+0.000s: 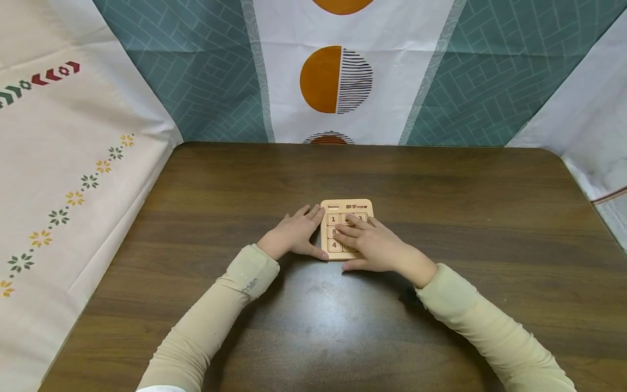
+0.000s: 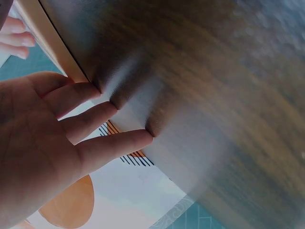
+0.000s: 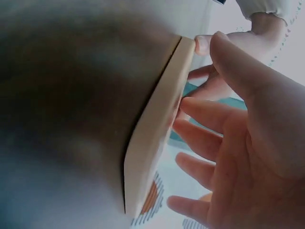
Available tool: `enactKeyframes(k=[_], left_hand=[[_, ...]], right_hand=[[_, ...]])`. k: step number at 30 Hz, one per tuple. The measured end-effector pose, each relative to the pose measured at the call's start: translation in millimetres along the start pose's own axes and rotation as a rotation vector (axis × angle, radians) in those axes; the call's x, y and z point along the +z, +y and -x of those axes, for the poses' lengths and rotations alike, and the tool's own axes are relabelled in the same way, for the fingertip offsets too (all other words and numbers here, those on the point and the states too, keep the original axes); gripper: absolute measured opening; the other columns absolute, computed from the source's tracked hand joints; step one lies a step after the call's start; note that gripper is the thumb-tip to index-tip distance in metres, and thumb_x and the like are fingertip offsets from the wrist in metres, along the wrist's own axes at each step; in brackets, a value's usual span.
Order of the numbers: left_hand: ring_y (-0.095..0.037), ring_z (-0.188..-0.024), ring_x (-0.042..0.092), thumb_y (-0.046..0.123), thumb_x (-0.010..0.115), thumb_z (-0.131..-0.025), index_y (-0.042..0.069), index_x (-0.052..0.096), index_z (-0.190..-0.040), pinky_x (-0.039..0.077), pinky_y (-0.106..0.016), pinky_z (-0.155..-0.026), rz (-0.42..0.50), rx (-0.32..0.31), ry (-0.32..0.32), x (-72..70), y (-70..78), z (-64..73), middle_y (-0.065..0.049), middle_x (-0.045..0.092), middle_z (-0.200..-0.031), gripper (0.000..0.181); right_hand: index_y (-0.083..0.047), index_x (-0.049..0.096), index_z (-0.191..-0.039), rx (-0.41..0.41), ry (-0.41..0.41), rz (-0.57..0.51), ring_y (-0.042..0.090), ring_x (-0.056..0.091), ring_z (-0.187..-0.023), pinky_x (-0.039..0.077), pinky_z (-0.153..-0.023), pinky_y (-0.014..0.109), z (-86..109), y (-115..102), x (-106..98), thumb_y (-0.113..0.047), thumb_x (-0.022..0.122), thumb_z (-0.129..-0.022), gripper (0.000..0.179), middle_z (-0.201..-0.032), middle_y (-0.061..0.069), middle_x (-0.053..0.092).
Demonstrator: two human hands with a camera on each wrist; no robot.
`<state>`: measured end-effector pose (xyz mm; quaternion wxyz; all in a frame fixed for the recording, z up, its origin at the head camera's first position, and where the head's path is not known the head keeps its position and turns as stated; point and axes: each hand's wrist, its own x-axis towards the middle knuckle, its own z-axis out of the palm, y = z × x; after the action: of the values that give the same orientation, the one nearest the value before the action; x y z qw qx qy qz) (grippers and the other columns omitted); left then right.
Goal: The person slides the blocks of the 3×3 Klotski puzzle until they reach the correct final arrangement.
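Note:
A light wooden number slide puzzle (image 1: 343,203) lies flat on the brown table, its tiles partly hidden under the right hand. Tiles 1, 8 and 4 show down its left column. My left hand (image 1: 296,231) steadies its left side, with the thumb at the near left corner and the fingers reaching along the edge. In the left wrist view, straight fingers (image 2: 114,148) rest their tips on the tabletop. Over the tiles spreads my right hand (image 1: 376,246), its fingertips on the middle of the board and its thumb off the near edge. The right wrist view shows the puzzle's thick side (image 3: 155,124).
The dark wood table (image 1: 480,218) extends around the puzzle on all sides. Behind it hangs a teal and white cloth (image 1: 392,81) with orange circles. A cream cloth (image 1: 59,152) with flower motifs hangs on the left. White fabric (image 1: 592,125) covers the right side.

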<state>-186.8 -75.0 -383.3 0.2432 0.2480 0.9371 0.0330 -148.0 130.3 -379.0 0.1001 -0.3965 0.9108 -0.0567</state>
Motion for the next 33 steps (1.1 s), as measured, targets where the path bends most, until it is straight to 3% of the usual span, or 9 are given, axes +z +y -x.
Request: enactKeyframes(k=[6,10,14,20,26,33], left_hand=[[-0.029,-0.137,0.008,0.064,0.065,-0.068,0.008,0.007,-0.147,0.020,-0.058,-0.101,0.000,0.002,0.000,-0.2,0.0,0.3,-0.009,0.007,-0.151,0.113],[-0.029,-0.137,0.007,0.064,0.065,-0.068,0.008,0.007,-0.147,0.020,-0.058,-0.101,-0.002,0.001,0.001,-0.1,-0.7,0.7,-0.009,0.007,-0.151,0.113],[-0.030,-0.137,0.008,0.064,0.065,-0.068,0.008,0.007,-0.147,0.020,-0.058,-0.101,-0.005,0.002,0.004,0.1,-0.9,0.5,-0.010,0.008,-0.151,0.113],[-0.030,-0.137,0.009,0.064,0.066,-0.068,0.007,0.008,-0.147,0.021,-0.058,-0.101,-0.002,0.007,0.006,0.0,0.0,0.0,-0.010,0.008,-0.151,0.113],[-0.030,-0.137,0.009,0.065,0.065,-0.068,0.007,0.007,-0.147,0.021,-0.057,-0.101,-0.012,0.003,0.006,0.7,-0.2,-1.1,-0.010,0.008,-0.151,0.113],[-0.030,-0.137,0.008,0.065,0.065,-0.068,0.008,0.007,-0.147,0.021,-0.057,-0.101,-0.012,-0.005,-0.004,0.8,0.2,-1.5,-0.010,0.008,-0.151,0.113]], right_hand=[[-0.009,0.051,-0.131,0.032,0.092,0.029,0.033,0.025,-0.133,0.022,-0.099,0.059,19.8,9.5,-3.8,-0.049,0.061,-0.081,0.064,-0.137,0.009,0.044],[-0.009,0.055,-0.127,0.057,0.111,0.041,0.033,0.026,-0.132,0.023,-0.098,0.059,32.9,13.9,-3.9,-0.046,0.064,-0.081,0.060,-0.134,0.009,0.048],[-0.009,0.054,-0.129,-0.004,0.094,0.027,0.033,0.026,-0.132,0.023,-0.098,0.060,37.9,10.9,0.2,-0.046,0.063,-0.081,0.061,-0.135,0.008,0.047],[-0.009,0.051,-0.131,-0.077,0.073,0.017,0.032,0.026,-0.132,0.023,-0.098,0.060,34.1,3.9,5.6,-0.047,0.061,-0.082,0.063,-0.136,0.008,0.045],[-0.009,0.050,-0.132,-0.066,0.051,0.038,0.032,0.026,-0.132,0.024,-0.097,0.059,21.9,10.4,3.2,-0.047,0.061,-0.082,0.064,-0.136,0.008,0.046],[-0.010,0.048,-0.134,-0.034,0.009,-0.015,0.031,0.025,-0.133,0.023,-0.099,0.058,12.8,19.9,-1.3,-0.048,0.060,-0.083,0.065,-0.137,0.007,0.044]])
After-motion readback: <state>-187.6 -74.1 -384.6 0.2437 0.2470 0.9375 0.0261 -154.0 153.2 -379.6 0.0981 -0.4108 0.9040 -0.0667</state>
